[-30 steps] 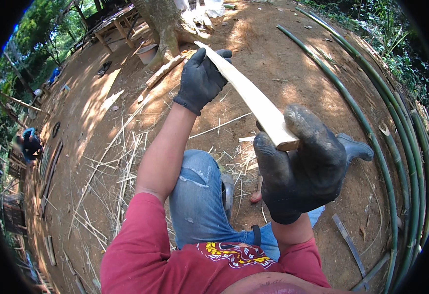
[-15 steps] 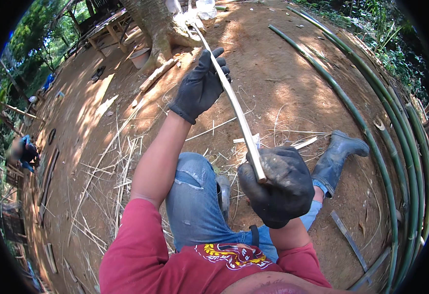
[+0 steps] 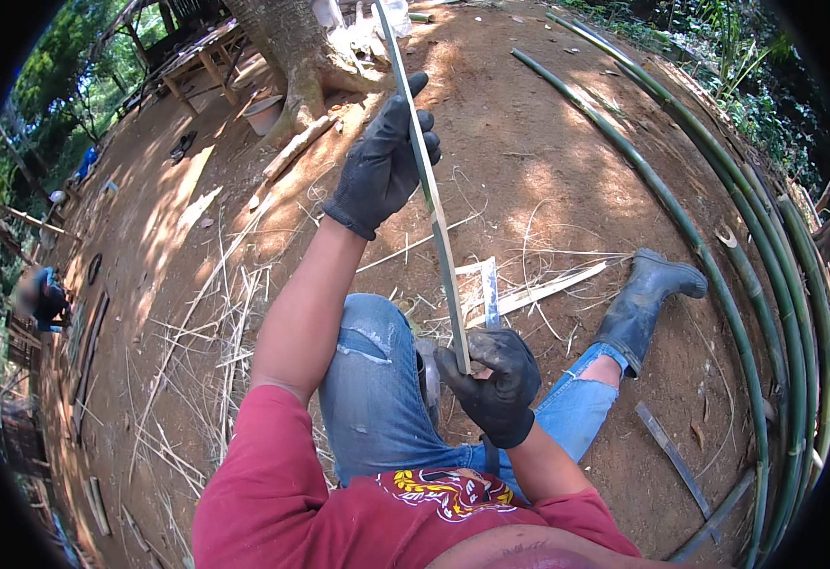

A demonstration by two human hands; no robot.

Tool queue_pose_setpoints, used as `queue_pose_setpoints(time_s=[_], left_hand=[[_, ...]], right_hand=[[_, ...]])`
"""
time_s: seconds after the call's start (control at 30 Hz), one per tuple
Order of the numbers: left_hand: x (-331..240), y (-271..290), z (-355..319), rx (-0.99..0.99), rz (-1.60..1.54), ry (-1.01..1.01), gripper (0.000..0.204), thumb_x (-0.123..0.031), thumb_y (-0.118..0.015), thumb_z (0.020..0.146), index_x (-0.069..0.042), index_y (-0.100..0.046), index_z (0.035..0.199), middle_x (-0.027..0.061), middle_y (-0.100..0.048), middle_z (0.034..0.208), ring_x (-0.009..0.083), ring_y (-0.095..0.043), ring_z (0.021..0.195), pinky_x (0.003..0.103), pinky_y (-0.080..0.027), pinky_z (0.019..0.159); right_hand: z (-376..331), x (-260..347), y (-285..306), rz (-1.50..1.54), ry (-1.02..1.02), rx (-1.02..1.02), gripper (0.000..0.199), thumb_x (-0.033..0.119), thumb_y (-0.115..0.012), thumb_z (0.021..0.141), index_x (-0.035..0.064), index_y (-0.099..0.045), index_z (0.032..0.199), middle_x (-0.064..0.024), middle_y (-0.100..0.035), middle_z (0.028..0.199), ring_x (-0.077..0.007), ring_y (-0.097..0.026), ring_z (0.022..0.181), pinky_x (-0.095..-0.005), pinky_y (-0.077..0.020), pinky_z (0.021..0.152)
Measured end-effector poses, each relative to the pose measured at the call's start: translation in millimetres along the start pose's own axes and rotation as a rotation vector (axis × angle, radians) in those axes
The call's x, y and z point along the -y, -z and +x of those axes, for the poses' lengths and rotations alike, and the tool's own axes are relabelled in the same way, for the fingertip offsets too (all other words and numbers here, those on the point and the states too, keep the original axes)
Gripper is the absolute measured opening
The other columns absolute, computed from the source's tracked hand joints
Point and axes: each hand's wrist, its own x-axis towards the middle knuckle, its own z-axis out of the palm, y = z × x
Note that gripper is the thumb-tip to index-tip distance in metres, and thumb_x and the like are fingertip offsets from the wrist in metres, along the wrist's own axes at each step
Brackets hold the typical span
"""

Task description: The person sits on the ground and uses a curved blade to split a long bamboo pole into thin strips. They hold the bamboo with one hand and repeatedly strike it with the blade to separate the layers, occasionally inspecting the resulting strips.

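Observation:
A long, thin bamboo strip, green on one face and pale along its edge, slants up and away in front of me. Its near end is pinched in my right hand, which wears a black glove. Farther along, my left hand, gloved in black too, is curled around the strip with its index finger sticking up. Beneath the strip, on the ground, lie pale split pieces and a flat, shiny, blade-like piece.
Long green bamboo poles lie along the right. A flat grey bar rests at lower right. Thin shavings litter the ground at left. A tree trunk and a bucket stand ahead. Another person is at far left.
The strip has turned so its green face shows, and it now points more steeply upward. My right hand has shifted slightly left and down, uncovering the pieces on the ground.

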Motion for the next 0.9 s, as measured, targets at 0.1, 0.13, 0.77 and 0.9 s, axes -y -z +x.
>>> queue_pose_setpoints(time_s=[0.1,0.13,0.77,0.9], left_hand=[[-4.2,-1.2,-1.5,-0.024,0.079,-0.024,0.063,-0.035,-0.055,0.1,-0.012,-0.029,0.152,-0.0016,-0.052,0.092,0.0079,-0.053,0.08,0.026,-0.047,0.072],[-4.2,-0.3,-1.7,-0.01,0.097,-0.031,0.062,-0.035,-0.055,0.1,-0.012,-0.03,0.152,-0.0017,-0.052,0.092,0.0078,-0.053,0.08,0.026,-0.047,0.073],[-103.5,33.1,17.8,0.029,0.104,-0.041,0.047,-0.029,-0.048,0.099,0.004,-0.043,0.133,0.0054,-0.045,0.09,0.0183,-0.046,0.078,0.036,-0.04,0.084],[-87.2,14.2,16.7,-0.182,0.399,-0.109,0.038,-0.03,-0.044,0.096,0.003,-0.052,0.115,0.0079,-0.044,0.089,0.0205,-0.043,0.076,0.037,-0.04,0.078]], right_hand=[[-16.2,-12.7,1.5,-0.038,-0.014,0.125,0.053,0.025,-0.087,0.071,0.0072,-0.059,0.113,-0.0101,-0.067,0.098,-0.0244,-0.067,0.083,-0.0356,-0.052,0.071],[-18.0,-13.5,3.5,-0.074,-0.036,0.212,0.056,0.026,-0.087,0.071,0.0066,-0.058,0.116,-0.0113,-0.067,0.102,-0.025,-0.067,0.087,-0.0358,-0.0527,0.073],[-111.5,-133.1,-23.6,-0.012,-0.929,0.808,0.068,0.04,-0.078,0.08,0.0068,-0.054,0.135,-0.0148,-0.065,0.112,-0.0274,-0.066,0.097,-0.0377,-0.052,0.089],[-171.5,-176.5,-16.0,-0.573,-0.943,0.791,0.072,0.046,-0.073,0.08,0.0069,-0.05,0.136,-0.0189,-0.058,0.127,-0.0347,-0.063,0.109,-0.0438,-0.0511,0.093]])
